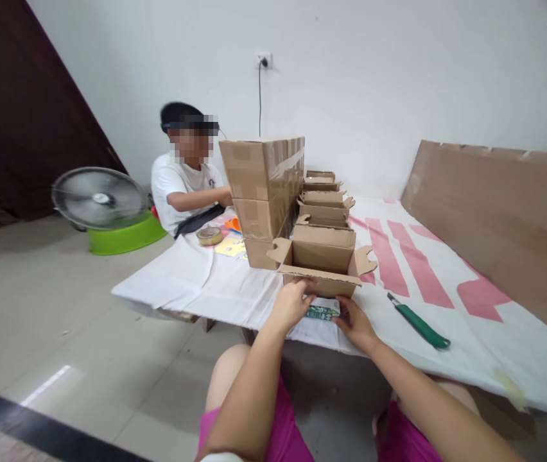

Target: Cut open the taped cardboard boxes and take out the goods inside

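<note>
No legible text or labels

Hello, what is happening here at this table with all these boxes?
A person sitting at a low table covered with a white cloth works on a small open cardboard box. The left hand touches the box's front flap, and the right hand rests beside a green printed card lying in front of the box. More open boxes stand in a row behind it, next to a stack of taped cartons. A green-handled knife lies untouched to the right. Another person sits at the far end.
</note>
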`<state>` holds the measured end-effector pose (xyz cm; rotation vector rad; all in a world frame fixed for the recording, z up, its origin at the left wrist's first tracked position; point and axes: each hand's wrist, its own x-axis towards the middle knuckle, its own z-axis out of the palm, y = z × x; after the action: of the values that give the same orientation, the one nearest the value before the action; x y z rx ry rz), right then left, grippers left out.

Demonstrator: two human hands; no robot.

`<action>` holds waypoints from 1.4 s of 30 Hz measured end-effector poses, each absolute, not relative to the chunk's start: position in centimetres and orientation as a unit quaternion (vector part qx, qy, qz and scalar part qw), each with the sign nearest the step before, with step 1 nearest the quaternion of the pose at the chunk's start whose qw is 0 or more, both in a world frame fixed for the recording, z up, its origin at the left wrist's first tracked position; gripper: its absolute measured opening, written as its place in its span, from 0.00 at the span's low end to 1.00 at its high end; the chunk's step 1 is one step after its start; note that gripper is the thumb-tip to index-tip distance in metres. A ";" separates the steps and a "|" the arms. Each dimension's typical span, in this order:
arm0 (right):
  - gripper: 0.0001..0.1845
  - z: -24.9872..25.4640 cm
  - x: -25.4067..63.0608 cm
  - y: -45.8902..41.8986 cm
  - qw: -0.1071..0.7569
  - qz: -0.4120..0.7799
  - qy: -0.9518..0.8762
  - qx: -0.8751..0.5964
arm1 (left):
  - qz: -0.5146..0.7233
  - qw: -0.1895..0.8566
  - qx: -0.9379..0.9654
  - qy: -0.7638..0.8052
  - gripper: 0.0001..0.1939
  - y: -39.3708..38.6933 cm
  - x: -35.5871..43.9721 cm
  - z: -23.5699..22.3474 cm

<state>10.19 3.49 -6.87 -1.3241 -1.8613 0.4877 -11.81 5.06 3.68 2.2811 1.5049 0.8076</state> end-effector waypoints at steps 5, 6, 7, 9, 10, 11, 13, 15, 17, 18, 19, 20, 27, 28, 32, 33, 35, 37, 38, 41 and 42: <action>0.26 -7.2 10.2 3.6 0.405 0.204 -0.728 -0.514 | 0.434 -0.006 0.738 0.516 0.16 5.5 -9.9 3.9; 0.26 -7.1 10.1 3.6 0.409 0.203 -0.728 -0.512 | 0.448 -0.034 0.729 0.517 0.17 5.8 -9.6 4.1; 0.25 -7.0 10.1 3.5 0.412 0.201 -0.728 -0.509 | 0.453 -0.056 0.722 0.520 0.16 6.0 -9.4 4.3; 0.25 -6.9 10.1 3.5 0.418 0.197 -0.728 -0.506 | 0.456 -0.080 0.711 0.529 0.15 6.7 -9.4 4.9; 0.24 -6.8 10.1 3.5 0.420 0.195 -0.728 -0.505 | 0.459 -0.086 0.704 0.535 0.14 7.1 -9.6 5.2; 0.24 -6.8 10.1 3.4 0.421 0.194 -0.728 -0.505 | 0.464 -0.090 0.695 0.541 0.13 7.5 -9.9 5.4; 0.25 -6.8 10.1 3.4 0.419 0.194 -0.727 -0.508 | 0.482 -0.091 0.678 0.548 0.13 8.4 -10.6 5.6; 0.26 -6.8 10.1 3.4 0.408 0.194 -0.729 -0.514 | 0.496 -0.078 0.670 0.547 0.16 9.3 -11.4 5.5; 0.26 -6.8 10.2 3.3 0.393 0.193 -0.734 -0.520 | 0.490 -0.051 0.677 0.546 0.19 10.0 -12.1 5.3; 0.26 -6.7 10.2 3.3 0.385 0.192 -0.735 -0.523 | 0.476 -0.037 0.685 0.550 0.18 10.4 -12.4 5.1; 0.26 -6.7 10.2 3.3 0.380 0.191 -0.736 -0.527 | 0.458 -0.024 0.694 0.555 0.17 10.6 -12.7 5.0; 0.26 -6.7 10.2 3.3 0.377 0.191 -0.736 -0.529 | 0.441 -0.014 0.701 0.560 0.15 10.8 -12.9 4.9; 0.27 -6.8 10.2 3.3 0.381 0.206 -0.728 -0.531 | 0.486 0.025 0.681 0.548 0.20 10.5 -13.4 4.6; 0.27 -6.8 10.2 3.3 0.383 0.208 -0.726 -0.532 | 0.502 0.032 0.675 0.539 0.20 10.5 -13.4 4.5; 0.27 -6.8 10.3 3.2 0.389 0.209 -0.725 -0.529 | 0.562 0.066 0.653 0.503 0.23 10.8 -13.1 4.0; 0.27 -6.8 10.3 3.2 0.390 0.207 -0.726 -0.526 | 0.576 0.084 0.641 0.500 0.25 10.9 -13.0 3.9; 0.26 -6.9 10.3 3.2 0.395 0.198 -0.728 -0.523 | 0.598 0.141 0.610 0.501 0.31 11.1 -12.9 3.7; 0.25 -7.0 10.2 3.2 0.403 0.187 -0.725 -0.527 | 0.605 0.208 0.588 0.495 0.36 11.0 -13.1 3.8; 0.24 -7.1 10.1 3.1 0.407 0.182 -0.722 -0.530 | 0.598 0.237 0.591 0.486 0.36 10.9 -13.2 4.0; 0.23 -7.1 10.0 3.1 0.417 0.164 -0.713 -0.539 | 0.525 0.253 0.663 0.470 0.29 10.4 -14.1 4.8; 0.23 -7.1 10.0 3.1 0.420 0.159 -0.712 -0.540 | 0.496 0.234 0.689 0.475 0.24 10.3 -14.4 5.1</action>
<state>9.99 3.06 -7.06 -1.3539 -1.7838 0.3998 -14.36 10.25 5.14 1.8908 1.3033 1.3617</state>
